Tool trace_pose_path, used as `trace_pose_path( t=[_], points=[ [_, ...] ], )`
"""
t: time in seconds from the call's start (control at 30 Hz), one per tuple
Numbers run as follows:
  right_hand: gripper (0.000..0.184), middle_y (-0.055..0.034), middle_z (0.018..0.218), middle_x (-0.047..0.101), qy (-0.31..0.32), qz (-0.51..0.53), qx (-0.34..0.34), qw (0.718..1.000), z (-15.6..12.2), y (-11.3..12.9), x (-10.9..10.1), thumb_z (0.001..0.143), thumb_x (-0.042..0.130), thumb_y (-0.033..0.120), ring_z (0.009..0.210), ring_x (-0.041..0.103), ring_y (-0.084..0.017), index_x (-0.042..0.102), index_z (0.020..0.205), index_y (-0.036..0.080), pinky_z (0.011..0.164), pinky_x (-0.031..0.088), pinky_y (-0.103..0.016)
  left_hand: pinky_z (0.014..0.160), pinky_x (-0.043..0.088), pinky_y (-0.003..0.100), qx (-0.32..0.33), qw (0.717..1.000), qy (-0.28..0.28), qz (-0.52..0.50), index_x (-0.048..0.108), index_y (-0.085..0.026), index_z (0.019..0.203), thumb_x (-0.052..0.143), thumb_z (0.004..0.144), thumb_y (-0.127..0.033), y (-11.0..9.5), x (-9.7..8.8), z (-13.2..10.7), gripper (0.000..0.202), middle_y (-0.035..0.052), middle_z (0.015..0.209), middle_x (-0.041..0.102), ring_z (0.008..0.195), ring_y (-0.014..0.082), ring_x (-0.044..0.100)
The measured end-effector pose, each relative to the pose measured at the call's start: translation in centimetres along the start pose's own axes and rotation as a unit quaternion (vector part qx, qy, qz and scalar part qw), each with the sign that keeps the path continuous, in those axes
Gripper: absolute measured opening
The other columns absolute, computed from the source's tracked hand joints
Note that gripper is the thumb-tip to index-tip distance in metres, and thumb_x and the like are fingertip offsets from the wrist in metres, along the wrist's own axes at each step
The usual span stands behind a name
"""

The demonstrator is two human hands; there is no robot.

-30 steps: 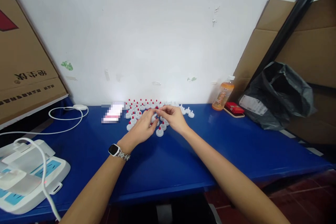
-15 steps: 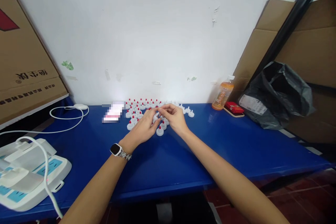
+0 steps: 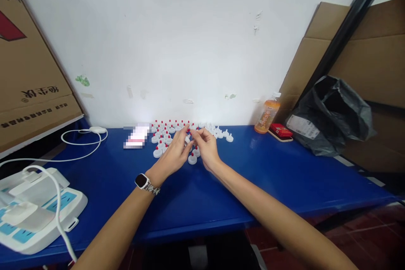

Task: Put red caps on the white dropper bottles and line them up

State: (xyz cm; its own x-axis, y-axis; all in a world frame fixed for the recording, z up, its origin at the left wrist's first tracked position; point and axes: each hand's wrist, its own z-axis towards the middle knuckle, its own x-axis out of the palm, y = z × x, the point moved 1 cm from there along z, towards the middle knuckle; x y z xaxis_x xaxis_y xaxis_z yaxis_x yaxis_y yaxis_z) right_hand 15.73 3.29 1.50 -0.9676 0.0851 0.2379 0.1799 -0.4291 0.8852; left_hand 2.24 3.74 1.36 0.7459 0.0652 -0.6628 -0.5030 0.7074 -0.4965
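My left hand (image 3: 175,150) is closed around a white nozzle cap (image 3: 187,139), which is mostly hidden by the fingers. Close against it, my right hand (image 3: 207,147) has thumb and forefinger pinched at the cap's top; a bit of red shows there, too small to make out fully. Around both hands stand several white caps with red tips, one of them a red-tipped cap (image 3: 192,159) just below my fingers. Right of my hands sit several white caps without red tips, such as the bare nozzle cap (image 3: 229,138).
On the blue table (image 3: 272,181) stand an orange drink bottle (image 3: 267,114), a red box (image 3: 280,130) on a phone and a dark plastic bag (image 3: 335,118) at right. At left lie a power strip (image 3: 63,219), a white cable (image 3: 79,158) and a blurred bright object (image 3: 138,137).
My right hand has shifted slightly left and down, its fingers drawn in more at the cap. My left fingers have straightened a little. The view has tilted slightly.
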Motion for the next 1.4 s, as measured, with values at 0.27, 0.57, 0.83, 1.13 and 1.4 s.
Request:
trace_pose_path(
  t=[0.27,0.57,0.83,1.13,1.4],
  points=[
    [0.024,0.0007,0.064,0.064,0.146,-0.093,0.013,0.985,5.4,1.0,-1.4,0.074,0.072,0.039,0.06,0.06,-0.014,0.058,0.075,0.019,0.059,0.047,-0.025,0.11,0.039,0.05,-0.018,0.999,-0.019,0.036,0.005,-0.021,0.157,0.051,0.096,-0.048,1.4,-0.4,1.0,0.082,0.0177,0.142,0.046,0.13,0.0296,0.047],
    [0.007,-0.0028,0.081,0.072,0.269,-0.553,-0.11,0.781,10.4,-1.1,0.1,0.08,0.059,0.015,0.076,0.065,-0.016,0.065,0.082,0.018,0.075,0.043,-0.026,0.104,0.042,0.047,-0.037,0.993,-0.047,0.105,0.049,-0.018,0.131,0.049,0.097,-0.042,4.2,-2.7,0.5,0.042,0.0126,0.122,0.057,0.118,0.0273,0.053],
    [0.02,-0.0029,0.087,0.074,0.221,-0.572,-0.082,0.785,10.8,-0.8,-1.3,0.089,0.056,0.034,0.081,0.066,-0.018,0.068,0.096,0.02,0.08,0.043,-0.029,0.099,0.044,0.046,-0.024,0.991,-0.053,0.118,0.051,-0.019,0.126,0.049,0.097,-0.039,3.8,-2.4,0.6,0.036,0.0106,0.12,0.059,0.111,0.0265,0.054],
    [0.019,-0.0043,0.099,0.075,0.094,-0.604,0.029,0.791,11.9,-1.5,-8.4,0.086,0.056,0.028,0.093,0.067,-0.02,0.071,0.096,0.021,0.086,0.042,-0.031,0.098,0.044,0.045,0.002,0.996,-0.021,0.085,0.054,-0.023,0.122,0.047,0.098,-0.039,1.5,-0.4,0.9,0.029,0.0073,0.117,0.059,0.109,0.0252,0.054],
    [0.024,-0.0113,0.102,0.075,0.092,-0.65,0.038,0.754,15.4,-4.3,-6.7,0.084,0.058,0.029,0.104,0.064,-0.026,0.073,0.099,0.019,0.097,0.032,-0.041,0.096,0.045,0.044,-0.009,0.997,-0.02,0.079,0.059,-0.023,0.116,0.047,0.098,-0.038,2.2,-0.5,0.8,0.026,0.007,0.115,0.06,0.107,0.0248,0.054]
  ],
)
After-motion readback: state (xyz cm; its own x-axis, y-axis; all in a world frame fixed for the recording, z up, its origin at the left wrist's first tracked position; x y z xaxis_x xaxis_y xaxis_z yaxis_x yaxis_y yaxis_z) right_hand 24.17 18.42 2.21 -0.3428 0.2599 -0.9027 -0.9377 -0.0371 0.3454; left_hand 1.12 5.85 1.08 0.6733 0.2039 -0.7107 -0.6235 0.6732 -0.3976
